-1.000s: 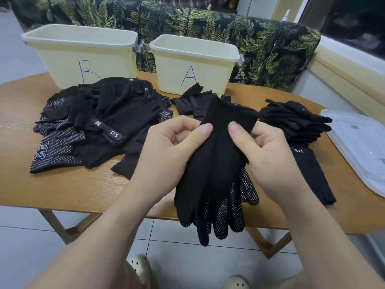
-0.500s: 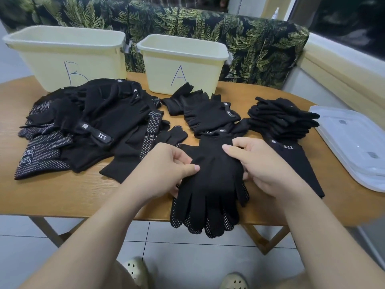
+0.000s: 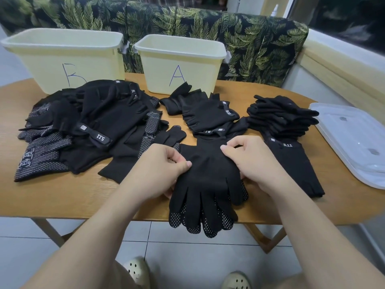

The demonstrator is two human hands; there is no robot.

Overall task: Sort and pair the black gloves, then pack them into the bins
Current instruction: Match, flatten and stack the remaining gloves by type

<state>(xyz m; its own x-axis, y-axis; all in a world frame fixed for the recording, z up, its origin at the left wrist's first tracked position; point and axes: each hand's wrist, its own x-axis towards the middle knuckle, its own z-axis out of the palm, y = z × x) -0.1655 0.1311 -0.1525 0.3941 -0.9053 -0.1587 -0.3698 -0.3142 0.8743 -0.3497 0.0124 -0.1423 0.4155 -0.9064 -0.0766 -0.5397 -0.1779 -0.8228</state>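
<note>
Bin B (image 3: 52, 65) stands far left behind the big glove heap (image 3: 87, 126), bin A (image 3: 179, 65) beside it. At the table's (image 3: 62, 195) near edge the left hand (image 3: 158, 172) and right hand (image 3: 252, 163) both pinch the paired gloves (image 3: 208, 184), fingers curled into the fabric. The glove tips hang over the edge, a neat stack (image 3: 281, 117) to the right.

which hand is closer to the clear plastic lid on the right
Right. The right hand grips the paired gloves nearer the lid; the left hand is farther away.
</note>
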